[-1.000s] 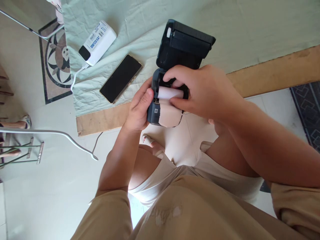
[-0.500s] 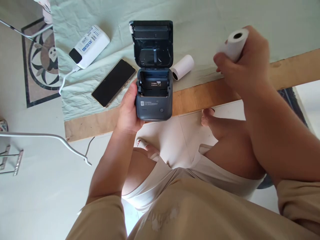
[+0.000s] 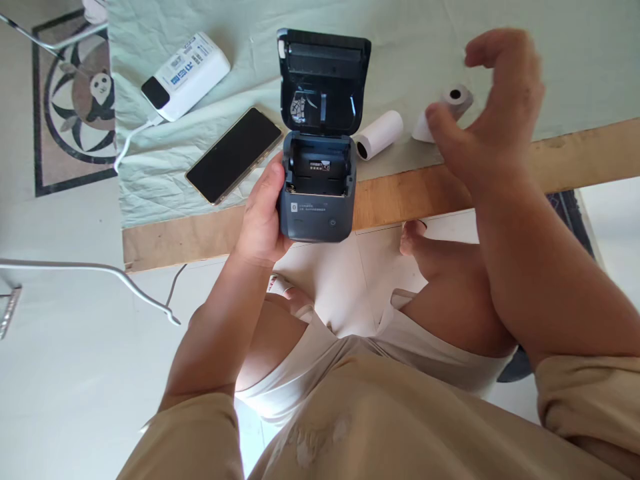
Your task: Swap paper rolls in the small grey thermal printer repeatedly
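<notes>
Blk phone (image 3: 234, 155) nr wht device (image 3: 193, 77) w/ cable (image 3: 131, 134), grn cloth (image 3: 575, 73), panda floor pic (image 3: 75, 113)

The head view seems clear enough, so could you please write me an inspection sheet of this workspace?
Surface: creased green cloth, wooden board along the near edge.
Job's things: portable thermal printer, lid open; one paper roll beside it, second paper roll partly hidden by the right hand.
Clutter: smartphone, white power bank.
Grips: left hand holds the printer; right hand open, blurred, contact with the second paper roll unclear.
Cables: white cable plugged into the power bank.
Surroundings: panda floor panel.
</notes>
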Action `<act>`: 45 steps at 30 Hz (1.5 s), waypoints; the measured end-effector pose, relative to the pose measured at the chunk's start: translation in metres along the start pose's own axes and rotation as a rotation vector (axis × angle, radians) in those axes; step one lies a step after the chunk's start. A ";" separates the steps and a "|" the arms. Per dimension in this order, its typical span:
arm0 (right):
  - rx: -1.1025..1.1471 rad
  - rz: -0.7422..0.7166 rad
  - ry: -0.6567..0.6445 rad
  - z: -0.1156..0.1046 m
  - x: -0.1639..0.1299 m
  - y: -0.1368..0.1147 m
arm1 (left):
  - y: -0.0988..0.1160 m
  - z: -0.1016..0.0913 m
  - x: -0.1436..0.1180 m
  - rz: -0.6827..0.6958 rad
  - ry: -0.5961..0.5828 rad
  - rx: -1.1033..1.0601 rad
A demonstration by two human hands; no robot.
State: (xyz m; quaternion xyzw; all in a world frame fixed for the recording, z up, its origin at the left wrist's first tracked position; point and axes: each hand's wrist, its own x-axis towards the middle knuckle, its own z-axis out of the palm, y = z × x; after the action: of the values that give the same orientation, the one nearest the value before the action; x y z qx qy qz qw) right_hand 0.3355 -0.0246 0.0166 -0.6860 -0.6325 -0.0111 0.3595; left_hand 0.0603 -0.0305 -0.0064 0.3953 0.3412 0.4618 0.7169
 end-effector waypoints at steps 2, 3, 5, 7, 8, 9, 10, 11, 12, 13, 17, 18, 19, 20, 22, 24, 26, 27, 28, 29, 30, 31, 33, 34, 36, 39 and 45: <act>0.049 -0.130 0.070 0.001 -0.006 -0.016 | 0.000 -0.001 -0.001 -0.016 0.012 -0.005; 0.068 -0.166 0.036 0.003 -0.009 -0.024 | 0.000 -0.001 -0.001 -0.016 0.019 -0.008; 0.037 -0.183 -0.104 0.011 -0.014 -0.037 | 0.001 -0.002 -0.001 -0.016 0.020 -0.021; -0.065 -0.148 -0.249 0.022 -0.017 -0.046 | 0.001 -0.001 -0.001 -0.003 0.023 -0.026; -0.105 -0.130 -0.304 0.026 -0.018 -0.048 | 0.001 -0.001 -0.001 0.005 0.024 -0.024; -0.127 -0.118 -0.342 0.030 -0.018 -0.050 | 0.001 0.000 -0.002 0.009 0.024 -0.021; -0.132 -0.118 -0.360 0.032 -0.018 -0.050 | 0.001 0.000 -0.002 0.008 0.022 -0.016; -0.128 -0.130 -0.366 0.033 -0.018 -0.050 | 0.001 0.000 -0.002 0.006 0.016 -0.009; -0.125 -0.141 -0.364 0.033 -0.018 -0.050 | 0.000 -0.001 -0.002 0.000 0.011 -0.004; -0.130 -0.143 -0.363 0.032 -0.017 -0.050 | 0.000 -0.001 -0.002 -0.003 0.008 -0.003; -0.184 -0.111 -0.414 0.022 -0.017 -0.052 | -0.001 -0.003 -0.003 -0.019 0.000 -0.015; -0.184 -0.110 -0.417 0.019 -0.018 -0.053 | -0.001 -0.003 -0.003 -0.024 0.000 -0.019; -0.174 -0.116 -0.417 0.016 -0.018 -0.055 | 0.000 -0.002 -0.003 -0.026 0.002 -0.024; -0.162 -0.118 -0.420 0.013 -0.019 -0.056 | 0.000 -0.002 -0.003 -0.026 0.005 -0.027; -0.146 -0.108 -0.450 0.009 -0.021 -0.059 | 0.001 0.000 -0.003 -0.028 0.008 -0.028; -0.143 -0.118 -0.495 0.008 -0.023 -0.060 | 0.002 0.001 -0.003 -0.037 0.007 -0.010; -0.142 -0.162 -0.534 0.009 -0.024 -0.058 | 0.003 0.002 -0.003 -0.040 0.007 0.015; -0.132 -0.195 -0.552 0.010 -0.024 -0.057 | 0.003 0.002 -0.003 -0.041 0.007 0.024; -0.118 -0.223 -0.566 0.012 -0.025 -0.055 | 0.003 0.002 -0.003 -0.044 0.007 0.029; -0.102 -0.243 -0.573 0.013 -0.026 -0.053 | 0.003 0.002 -0.003 -0.051 0.004 0.029; -0.087 -0.255 -0.567 0.015 -0.026 -0.052 | 0.003 0.002 -0.003 -0.056 -0.002 0.027; -0.076 -0.261 -0.553 0.017 -0.027 -0.050 | 0.003 0.002 -0.004 -0.057 -0.007 0.023; -0.084 -0.247 -0.508 0.019 -0.028 -0.047 | 0.002 0.001 -0.003 -0.040 -0.007 0.011; -0.096 -0.238 -0.492 0.019 -0.028 -0.046 | 0.002 0.000 -0.003 -0.030 -0.002 0.005; -0.096 -0.212 -0.475 0.019 -0.027 -0.045 | 0.000 -0.001 -0.002 -0.027 0.013 -0.006; 0.131 -0.006 -0.433 0.018 -0.023 -0.044 | -0.001 -0.004 0.000 -0.060 0.021 -0.033; 0.883 0.630 -0.619 0.029 -0.013 -0.034 | -0.004 -0.006 -0.001 -0.064 0.007 -0.038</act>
State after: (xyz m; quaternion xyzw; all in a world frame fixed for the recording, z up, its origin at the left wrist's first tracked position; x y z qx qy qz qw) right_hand 0.2901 -0.0228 0.0056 -0.5977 -0.4197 0.5571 0.3952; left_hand 0.0567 -0.0309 -0.0123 0.3688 0.3472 0.4464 0.7377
